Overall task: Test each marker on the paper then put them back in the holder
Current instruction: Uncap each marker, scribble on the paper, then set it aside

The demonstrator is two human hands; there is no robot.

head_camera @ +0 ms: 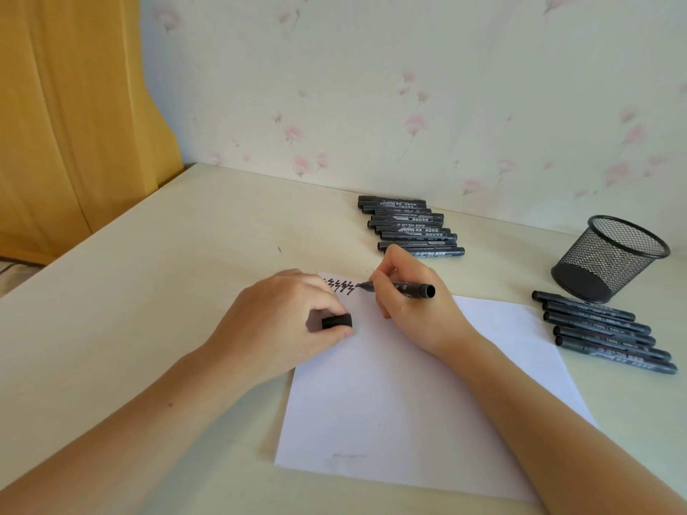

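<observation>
Your two bare forearms come in over the white sheet of paper (409, 395), which lies flat on the pale table (156, 291) and serves as the landmark. Near the paper's far left corner, your right hand (412, 302) pinches an uncapped black marker (405, 288) in its curled fingers, the tip touching the paper at the end of a row of black zigzag strokes (340, 288). Your left hand (282, 321) rests on the paper's left edge, fingers and thumb curled round the black cap (337, 321). Beyond the paper's far edge, a row of capped black markers (410, 228) with grey labels lies side by side. Right of the paper lies a second row of black markers (606, 332), and just behind it stands the black mesh holder (609, 258), upright.
</observation>
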